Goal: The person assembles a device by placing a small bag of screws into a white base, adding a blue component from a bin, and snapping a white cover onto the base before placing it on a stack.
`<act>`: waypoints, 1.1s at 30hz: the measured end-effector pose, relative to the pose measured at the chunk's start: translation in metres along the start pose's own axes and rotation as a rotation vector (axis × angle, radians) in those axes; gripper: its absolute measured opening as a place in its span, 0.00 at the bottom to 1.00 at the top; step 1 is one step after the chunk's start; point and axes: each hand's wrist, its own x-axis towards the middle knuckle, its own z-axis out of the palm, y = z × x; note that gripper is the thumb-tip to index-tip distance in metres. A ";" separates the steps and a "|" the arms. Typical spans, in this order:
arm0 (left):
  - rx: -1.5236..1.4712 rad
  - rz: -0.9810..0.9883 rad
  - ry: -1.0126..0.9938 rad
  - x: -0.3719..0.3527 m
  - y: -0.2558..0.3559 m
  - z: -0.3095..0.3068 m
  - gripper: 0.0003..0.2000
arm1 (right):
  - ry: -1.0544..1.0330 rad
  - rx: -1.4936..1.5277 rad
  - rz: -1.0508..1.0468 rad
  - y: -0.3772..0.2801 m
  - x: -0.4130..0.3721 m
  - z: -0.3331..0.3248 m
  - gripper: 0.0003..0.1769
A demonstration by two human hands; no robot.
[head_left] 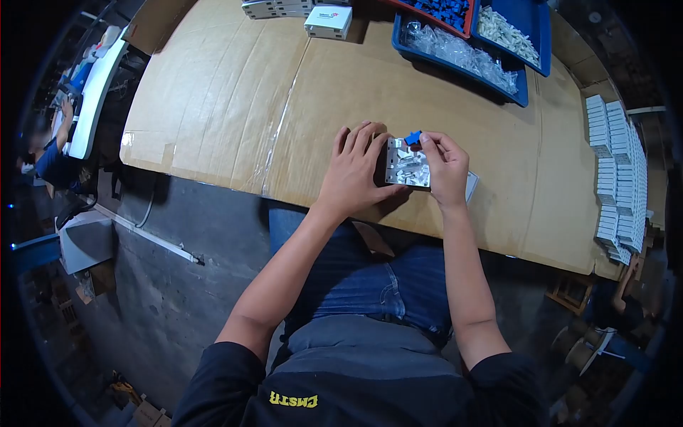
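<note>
A small white open box [390, 162] rests on the cardboard-covered table in front of me, with shiny clear and metallic-looking small parts [410, 169] inside. My left hand [353, 171] holds it from the left, its fingers along the far left side and its thumb by the near edge. Between the thumb and fingers of my right hand [448, 165] is a small blue plastic piece [413, 138], held over the far edge of the box. A flat white piece [471, 186], perhaps a lid, shows partly behind my right wrist; the rest of it is hidden.
Blue trays at the back right hold clear plastic bags [455, 53] and whitish pieces [509, 34]; a red tray holds blue pieces [442, 13]. White boxes [329, 22] stand at the back. Stacked white boxes [617, 171] line the right edge. Other people work left and right.
</note>
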 end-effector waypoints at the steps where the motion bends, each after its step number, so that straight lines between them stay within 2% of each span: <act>1: 0.000 0.000 0.001 0.000 0.000 0.000 0.46 | 0.015 -0.016 -0.013 0.000 0.000 0.001 0.11; 4: 0.002 0.000 -0.001 0.000 0.000 -0.001 0.46 | 0.033 -0.329 -0.158 0.004 0.003 0.001 0.10; 7: 0.000 0.000 -0.005 0.000 0.000 -0.002 0.46 | -0.099 -0.717 -0.439 -0.011 0.004 -0.001 0.11; 13: -0.008 0.009 0.009 0.001 -0.001 -0.001 0.46 | -0.220 -0.867 -0.641 0.000 0.006 -0.001 0.12; 19: -0.008 0.006 0.011 0.001 0.000 -0.002 0.46 | -0.261 -0.829 -0.613 -0.004 0.004 0.001 0.14; 22: -0.006 0.010 0.012 0.001 0.000 -0.002 0.45 | -0.208 -0.730 -0.514 -0.014 0.001 0.008 0.14; 33: -0.008 0.005 0.016 0.001 0.000 -0.003 0.46 | -0.264 -0.816 -0.547 -0.008 0.006 0.006 0.13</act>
